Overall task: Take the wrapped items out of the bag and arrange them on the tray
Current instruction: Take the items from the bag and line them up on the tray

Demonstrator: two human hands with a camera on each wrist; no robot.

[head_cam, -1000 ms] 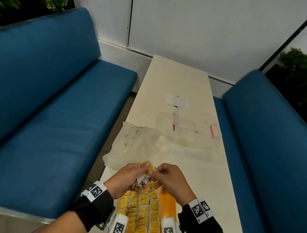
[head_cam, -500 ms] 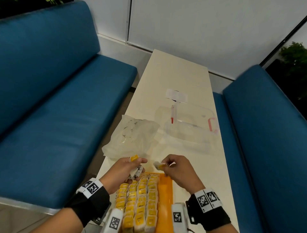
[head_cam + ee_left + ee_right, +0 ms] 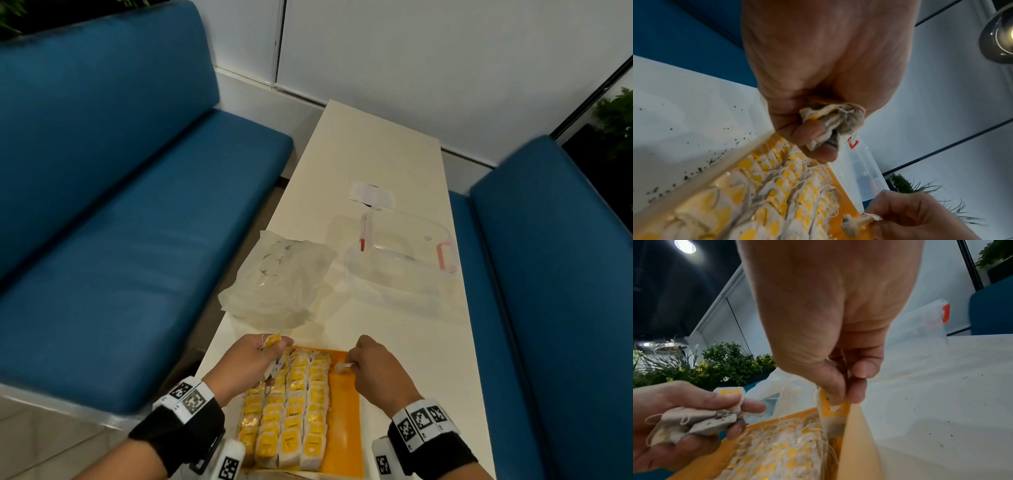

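At the table's [image 3: 383, 150] near edge, the left hand [image 3: 251, 359] grips several tea bags [image 3: 274, 342]; the right hand [image 3: 373, 370] pinches 1 tea bag [image 3: 343, 367] over the orange tray's [image 3: 346, 428] far right corner.

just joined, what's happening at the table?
A person is laying out tea bags on an orange tray. Three columns are filled; the tray's right strip is bare. The left hand holds a bunch of tea bags. The right hand pinches one tea bag over that bare strip. The plastic bag lies beyond the tray.
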